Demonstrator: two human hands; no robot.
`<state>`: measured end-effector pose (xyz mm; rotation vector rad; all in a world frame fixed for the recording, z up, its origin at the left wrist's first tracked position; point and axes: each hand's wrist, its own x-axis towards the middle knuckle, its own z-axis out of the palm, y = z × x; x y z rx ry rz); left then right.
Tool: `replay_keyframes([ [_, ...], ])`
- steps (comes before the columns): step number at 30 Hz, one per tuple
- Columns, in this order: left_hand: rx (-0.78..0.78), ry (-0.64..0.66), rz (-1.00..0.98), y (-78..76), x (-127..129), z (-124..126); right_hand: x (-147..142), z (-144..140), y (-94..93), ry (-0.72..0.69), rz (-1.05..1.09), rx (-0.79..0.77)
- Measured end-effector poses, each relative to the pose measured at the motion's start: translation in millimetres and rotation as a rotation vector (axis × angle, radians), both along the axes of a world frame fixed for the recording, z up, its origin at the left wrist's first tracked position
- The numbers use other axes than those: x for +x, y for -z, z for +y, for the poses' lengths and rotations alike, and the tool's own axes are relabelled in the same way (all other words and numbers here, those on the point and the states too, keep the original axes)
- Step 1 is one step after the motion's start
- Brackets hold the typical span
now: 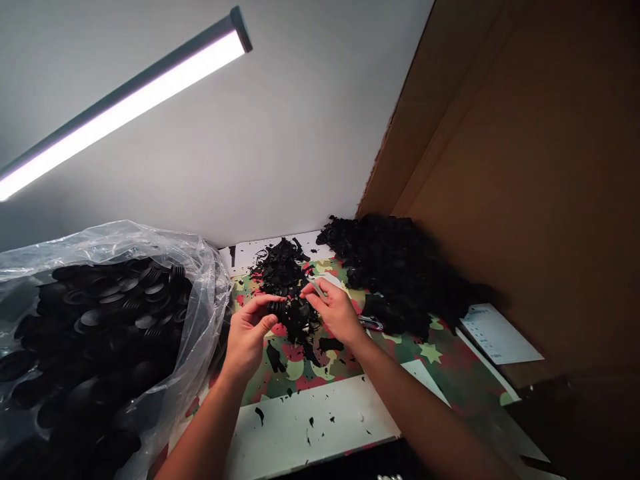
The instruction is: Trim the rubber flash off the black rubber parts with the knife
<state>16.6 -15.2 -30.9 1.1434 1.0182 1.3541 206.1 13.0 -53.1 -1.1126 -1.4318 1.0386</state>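
Backdrop is a smooth grey wall (300, 147); brown corrugated cardboard panel (500, 200), ragged edge, boxes in the right side. Left side taken up by a crinkled clear plastic bag (213, 277) full of matte black parts (100, 320), round and ribbed. Tube light (125, 100) glows above. Camo-print cover (430, 357) on the worktop, white strip (290, 433) along the near edge, specked with black bits. Big fluffy heap of black scrap (400, 267) against the cardboard, printed sheet (500, 333) just beside it. Smaller pile of curled shavings (283, 260) sits right behind the hands. Left hand (250, 330) grasps a black ribbed part (275, 308), rounded, over the shavings. Right hand (335, 310) pinches a slim pale tool (319, 291) near it; can't tell if they touch.
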Motion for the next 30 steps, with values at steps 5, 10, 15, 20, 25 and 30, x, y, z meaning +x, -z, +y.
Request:
replay_keyframes([
  [5, 0.005, 0.135, 0.005, -5.1, 1.5, -1.7, -9.1, -9.4, -8.1, -0.185, 0.102, 0.021],
  [10, -0.087, 0.212, -0.048, -8.5, 2.5, -2.8, -12.4, -16.7, -8.9, -0.077, -0.074, 0.104],
  [15, -0.175, 0.089, 0.019, 1.2, 3.0, -1.1, -11.4, -18.6, -5.7, -0.024, -0.250, 0.425],
  [20, -0.269, 0.099, -0.026, 6.0, 2.4, 1.6, -10.8, -19.3, -5.7, -0.025, -0.263, 0.500],
  [25, -0.271, 0.037, -0.115, -1.7, 5.4, 1.0, -12.4, -22.3, -7.1, -0.036, -0.243, 0.532],
  [30, -0.247, 0.041, -0.163, -4.9, 9.5, -3.8, -16.5, -23.2, -7.4, 0.006, -0.082, 0.423],
])
